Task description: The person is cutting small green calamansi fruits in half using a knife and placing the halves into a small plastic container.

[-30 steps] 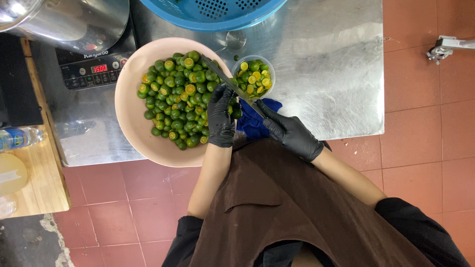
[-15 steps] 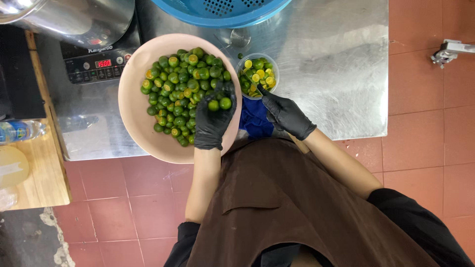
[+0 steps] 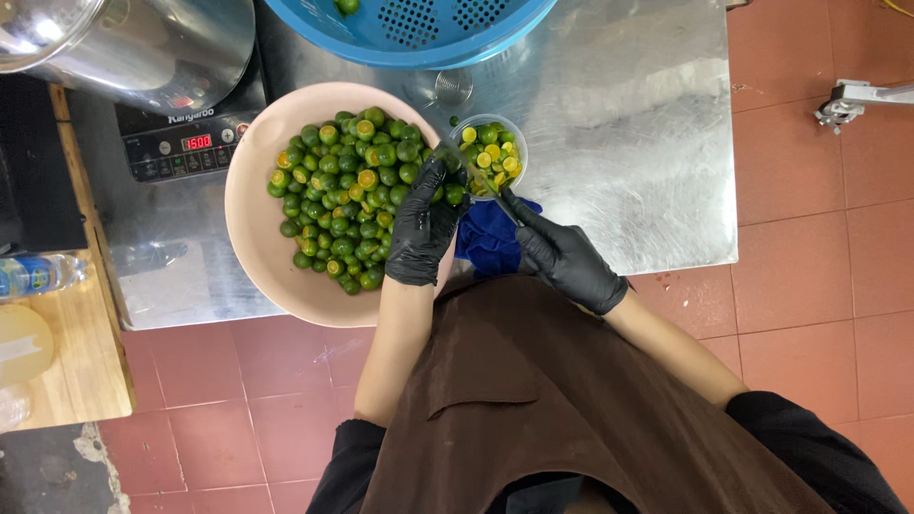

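Observation:
A wide pink bowl [image 3: 257, 238] on the steel table holds several small green citrus fruits [image 3: 347, 186], some cut in half. My left hand [image 3: 424, 228], in a black glove, lies over the bowl's right rim and pinches one green fruit [image 3: 453, 193] at its fingertips. My right hand [image 3: 564, 259], also black-gloved, is closed around what looks like a small knife, its tip pointing at that fruit. Just beyond both hands stands a clear plastic cup [image 3: 490, 152] filled with halved fruits. A blue cloth [image 3: 484, 246] lies under my hands.
A blue perforated basket [image 3: 409, 29] sits at the table's far edge. A steel pot [image 3: 124, 48] stands on an induction cooker [image 3: 181, 143] at left. Further left is a wooden surface [image 3: 67, 362] with a water bottle [image 3: 38, 276]. Red floor tiles surround the steel table [image 3: 619, 143].
My left hand picked fruit out of the bowl and moved right toward the cup. My right hand moved in to meet it.

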